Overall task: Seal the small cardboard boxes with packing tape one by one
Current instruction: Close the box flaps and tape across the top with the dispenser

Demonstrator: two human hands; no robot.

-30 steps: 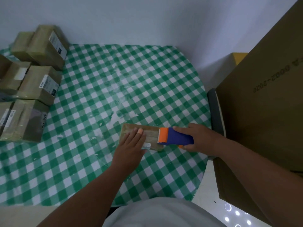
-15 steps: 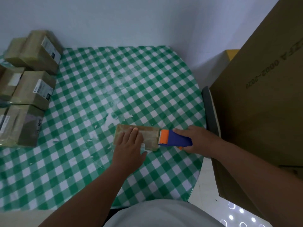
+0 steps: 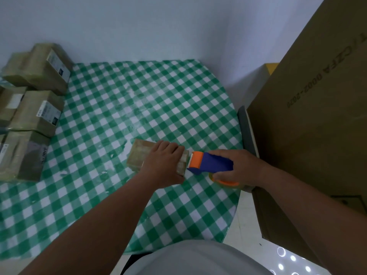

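Boxes, small and of brown cardboard, are the work: one small box (image 3: 143, 157) lies near the middle of the worktop (image 3: 139, 100), under the left hand (image 3: 161, 167) and just at nine o'clock of the right hand (image 3: 238, 167). Largest in view is a tall plain cardboard carton (image 3: 309, 126) at three o'clock, printed with dark lettering, standing off the worktop's edge. The worktop is round, covered in a glossy green-and-white checked cloth with pale scuffs. At nine to ten o'clock sits a cluster of taped boxes (image 3: 37, 116), blocky, shiny with tape, some bearing white labels. The small box is oblong, its top glossy. The left hand lies on it palm down, fingers curled over its far edge, pressing it. The right hand is closed around a tape dispenser (image 3: 210, 162) of blue plastic with an orange head, whose head touches the box's right end.
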